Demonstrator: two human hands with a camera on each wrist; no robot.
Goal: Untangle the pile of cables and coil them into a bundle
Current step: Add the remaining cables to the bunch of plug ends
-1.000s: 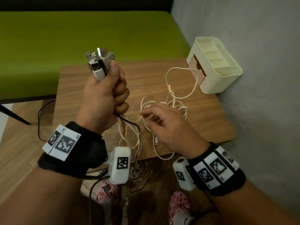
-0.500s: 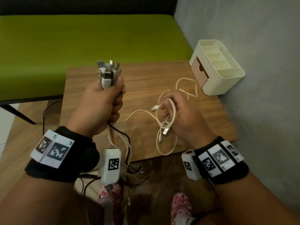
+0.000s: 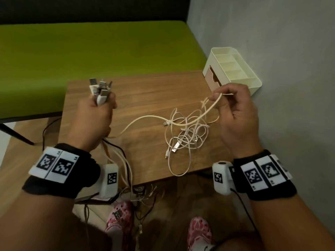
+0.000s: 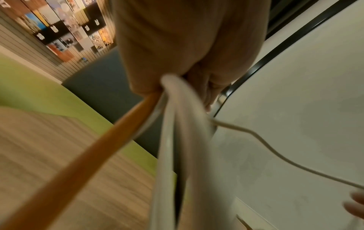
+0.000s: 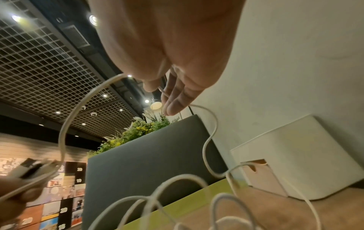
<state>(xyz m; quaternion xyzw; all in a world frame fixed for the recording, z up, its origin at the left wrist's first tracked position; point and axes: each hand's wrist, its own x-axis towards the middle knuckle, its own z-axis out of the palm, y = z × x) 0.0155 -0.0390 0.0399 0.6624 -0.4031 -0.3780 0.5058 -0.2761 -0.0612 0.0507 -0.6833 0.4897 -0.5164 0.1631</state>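
- Several compartments divide the cream organizer at the table's two o'clock corner; nothing shows in them.
- Left hand clenches a bunch of cable plugs upright.
- Right hand pinches one cream cable, lifted above the tangled pile at table centre.
- Green bench lies at twelve o'clock, grey wall at three.

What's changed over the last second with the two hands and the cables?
The right hand went from reaching into the tangle to pinching one cream cable, and has drawn it up and rightward toward the organizer. The cable now runs in a slack arc to the left hand. The left hand still grips the bunch of plugs upright; the rest of the tangle remains on the table.
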